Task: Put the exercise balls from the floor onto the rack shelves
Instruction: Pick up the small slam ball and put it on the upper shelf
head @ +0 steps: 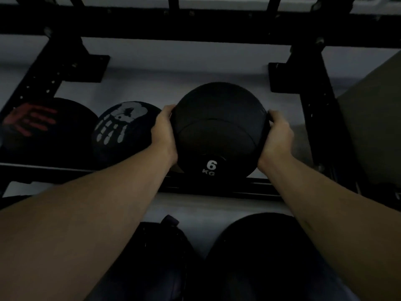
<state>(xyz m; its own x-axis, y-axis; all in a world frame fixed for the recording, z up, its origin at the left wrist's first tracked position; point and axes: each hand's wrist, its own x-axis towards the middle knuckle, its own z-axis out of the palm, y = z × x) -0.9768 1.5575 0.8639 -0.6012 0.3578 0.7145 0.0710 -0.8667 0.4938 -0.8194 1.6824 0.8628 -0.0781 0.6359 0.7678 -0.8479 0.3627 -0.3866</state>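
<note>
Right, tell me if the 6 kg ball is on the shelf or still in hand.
In hand: left hand and right hand grip the 6 kg ball at the shelf rail; whether it rests there, cannot tell.

Both hands, left hand (163, 132) and right hand (276, 135), clasp the 6 kg ball (219, 127), seemingly on the rack shelf (65, 168).

The fingers of the left hand (163, 131) and right hand (276, 132) are hidden behind the 6 kg ball (219, 122). The red-handprint ball (43, 127) is cut off at the left edge, possibly blurred by dimness.
</note>
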